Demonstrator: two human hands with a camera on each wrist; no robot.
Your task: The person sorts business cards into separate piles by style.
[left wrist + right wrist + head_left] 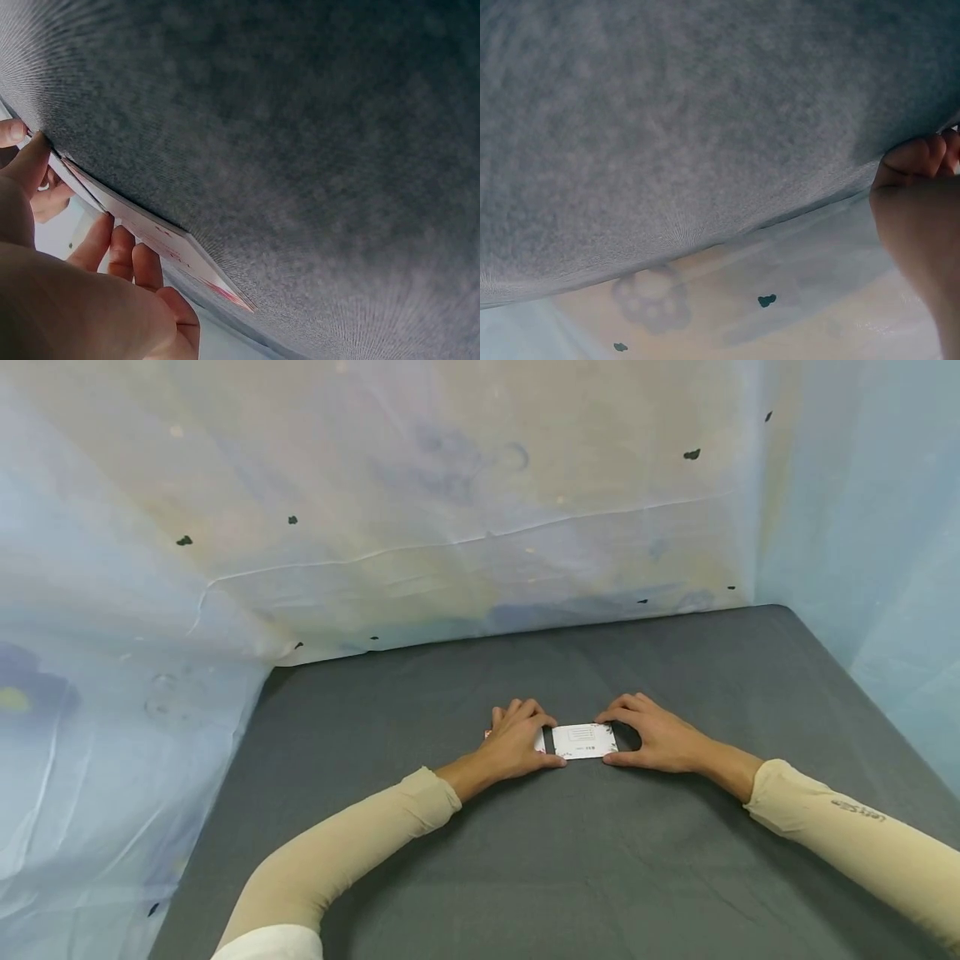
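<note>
A small flat white packet (585, 741) with fine print lies on the grey cloth. My left hand (555, 741) covers its left end, index finger on the far edge and thumb on the near edge. My right hand (604, 739) pinches the right end the same way. A dark gap shows across the packet just beside my left fingers. In the left wrist view the packet (176, 247) is a thin white sheet with red print, flat against the cloth, with my left hand (75, 195) curled round its edge. The right wrist view shows only the right hand (922, 161) at the frame's edge.
The grey cloth (570, 860) covers the whole table. Pale blue plastic sheeting (465, 510) with small dark specks walls in the back, left and right sides. Both forearms wear beige sleeves (352, 843).
</note>
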